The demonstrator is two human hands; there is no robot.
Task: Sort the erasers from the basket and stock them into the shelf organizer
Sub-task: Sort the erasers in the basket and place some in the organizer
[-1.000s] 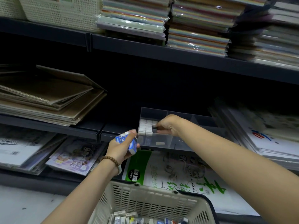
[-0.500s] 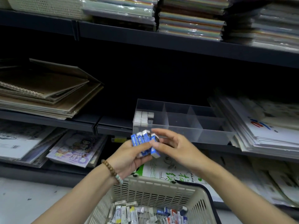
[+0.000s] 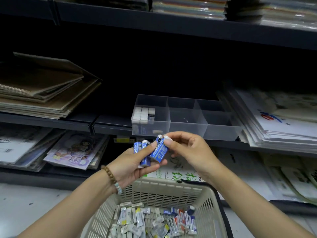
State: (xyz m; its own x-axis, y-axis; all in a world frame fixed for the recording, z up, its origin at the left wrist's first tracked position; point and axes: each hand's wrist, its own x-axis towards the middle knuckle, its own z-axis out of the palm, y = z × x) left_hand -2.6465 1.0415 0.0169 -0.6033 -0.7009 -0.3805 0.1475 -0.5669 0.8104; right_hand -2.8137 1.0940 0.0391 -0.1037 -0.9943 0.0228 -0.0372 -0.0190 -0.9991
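Observation:
My left hand (image 3: 135,164) holds a small bunch of blue-sleeved erasers (image 3: 139,147) upright above the basket. My right hand (image 3: 187,152) pinches one blue eraser (image 3: 159,151) at its white top end, lifting it out of that bunch. The clear shelf organizer (image 3: 221,133) sits on the middle shelf just behind the hands. Its left compartment has several erasers (image 3: 143,113) standing in rows; the other compartments look empty. The beige plastic basket (image 3: 164,191) below holds a heap of mixed erasers (image 3: 154,220).
Brown sketch pads (image 3: 42,93) are stacked on the shelf at left, and white paper pads (image 3: 277,122) at right. Coloured paper packs (image 3: 188,6) lie on the top shelf. Drawing pads (image 3: 75,150) fill the lower shelf behind the basket.
My right hand left the organizer's left compartment and came back to my left hand, where it now pinches one blue eraser. The view has tilted down, showing more of the basket.

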